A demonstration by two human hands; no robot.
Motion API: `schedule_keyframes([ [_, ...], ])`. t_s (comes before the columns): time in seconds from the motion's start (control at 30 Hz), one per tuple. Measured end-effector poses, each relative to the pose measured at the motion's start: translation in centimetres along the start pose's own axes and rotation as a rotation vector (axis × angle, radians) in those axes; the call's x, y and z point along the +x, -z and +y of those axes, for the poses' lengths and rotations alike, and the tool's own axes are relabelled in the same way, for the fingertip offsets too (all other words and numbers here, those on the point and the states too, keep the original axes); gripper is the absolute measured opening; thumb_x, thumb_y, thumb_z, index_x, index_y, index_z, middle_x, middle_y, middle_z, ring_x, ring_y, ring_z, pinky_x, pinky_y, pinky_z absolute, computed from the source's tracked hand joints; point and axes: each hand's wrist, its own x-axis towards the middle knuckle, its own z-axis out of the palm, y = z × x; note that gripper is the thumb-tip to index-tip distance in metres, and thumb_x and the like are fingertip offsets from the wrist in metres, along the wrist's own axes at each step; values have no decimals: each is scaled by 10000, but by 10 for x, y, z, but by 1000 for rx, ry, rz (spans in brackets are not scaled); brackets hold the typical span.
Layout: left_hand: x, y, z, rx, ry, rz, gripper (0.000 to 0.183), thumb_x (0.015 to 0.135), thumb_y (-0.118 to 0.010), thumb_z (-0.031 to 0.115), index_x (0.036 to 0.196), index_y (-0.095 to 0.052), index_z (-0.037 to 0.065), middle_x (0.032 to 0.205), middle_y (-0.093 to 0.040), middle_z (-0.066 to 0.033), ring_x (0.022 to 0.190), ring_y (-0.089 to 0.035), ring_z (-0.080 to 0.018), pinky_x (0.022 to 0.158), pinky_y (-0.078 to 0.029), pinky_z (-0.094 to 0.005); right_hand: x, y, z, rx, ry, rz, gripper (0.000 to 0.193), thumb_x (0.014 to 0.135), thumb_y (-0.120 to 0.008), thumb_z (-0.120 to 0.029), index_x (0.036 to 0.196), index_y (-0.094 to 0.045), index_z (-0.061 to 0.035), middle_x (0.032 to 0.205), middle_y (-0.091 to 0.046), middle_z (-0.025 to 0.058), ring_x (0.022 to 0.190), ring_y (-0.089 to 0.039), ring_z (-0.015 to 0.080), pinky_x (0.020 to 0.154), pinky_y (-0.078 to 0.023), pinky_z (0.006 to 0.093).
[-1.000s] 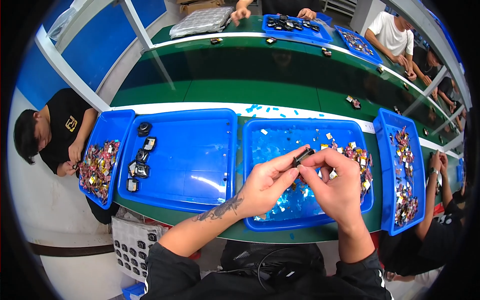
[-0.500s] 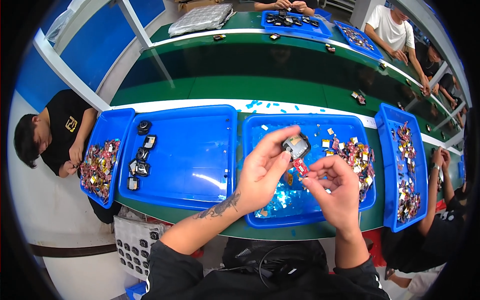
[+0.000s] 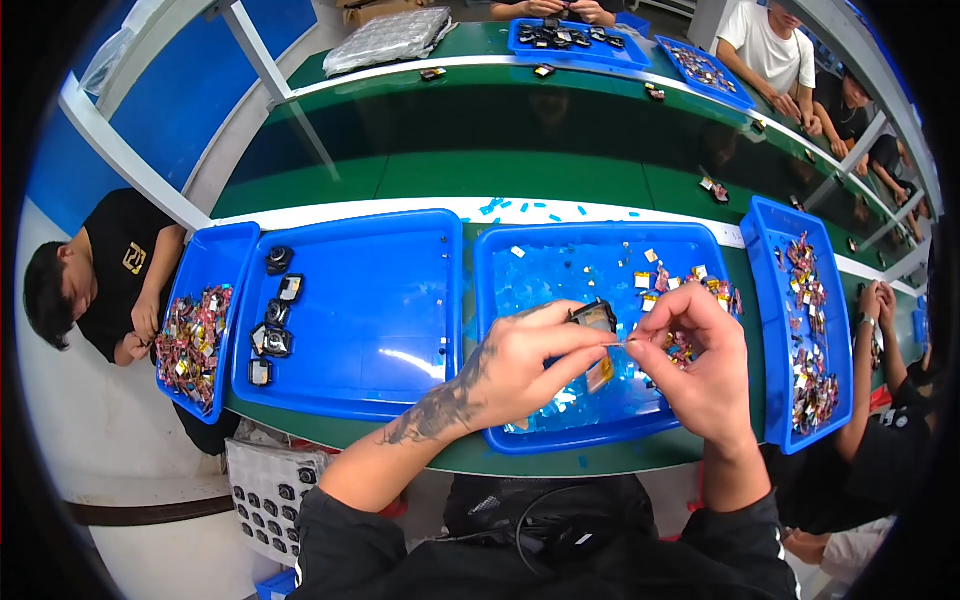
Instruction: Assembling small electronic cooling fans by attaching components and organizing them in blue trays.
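Note:
Over the middle blue tray (image 3: 640, 236), my left hand (image 3: 530, 352) is closed round a small black device housing (image 3: 595, 316), which shows above my fingers. A small yellowish flat part (image 3: 600, 375) shows just below my left fingertips; I cannot tell whether it hangs from the housing or lies in the tray. My right hand (image 3: 700, 365) pinches with thumb and forefinger at a thin edge-on piece between the two hands, too small to name. In the same tray lie red circuit boards with silvery and yellow parts (image 3: 680, 348), partly behind my right hand, and blue film scraps (image 3: 540, 290).
To the left, a blue tray (image 3: 400, 225) holds several black housings (image 3: 278, 262) along its side. Narrower blue trays of boards stand at far left (image 3: 235, 240) and right (image 3: 765, 260). Beyond runs a green conveyor belt (image 3: 480, 170) with scattered parts. Co-workers sit around.
My left hand has turned over, so its back now faces up and the red board on the housing is hidden. My right hand has risen slightly rightward, still pinching. The whole view has shifted slightly.

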Motion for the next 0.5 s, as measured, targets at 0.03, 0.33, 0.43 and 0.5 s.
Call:
schedule_keyframes([
  [0.03,0,1,3,-183,228,-119,199,853,-666,-16,1050,-694,-22,1097,-668,-172,988,-675,-228,786,-577,-323,3,3,-5,2,-3,-2,205,768,-721,47,900,-574,-11,850,-606,40,768,-588,115,687,-488,272],
  [0.33,-2,-13,-3,-853,576,-15,228,904,-660,46,1102,-670,-68,1007,-698,-145,936,-683,-170,842,-566,-275,4,-11,-4,-19,-63,13,229,769,-725,55,904,-559,-27,854,-611,53,794,-609,116,715,-520,251],
  [0.43,-2,-13,0,-800,524,28,236,893,-643,-24,1123,-656,-75,1090,-674,-177,995,-670,-205,893,-563,-299,5,-18,5,41,-87,30,255,787,-710,61,945,-531,-29,855,-604,49,786,-611,106,712,-518,240],
  [0.5,-3,-13,-1,-775,492,41,278,884,-645,-41,1161,-642,-64,1141,-655,-168,1026,-652,-191,922,-546,-293,4,-19,10,62,-73,35,279,788,-710,61,967,-516,-29,841,-597,45,776,-606,108,698,-513,239],
])
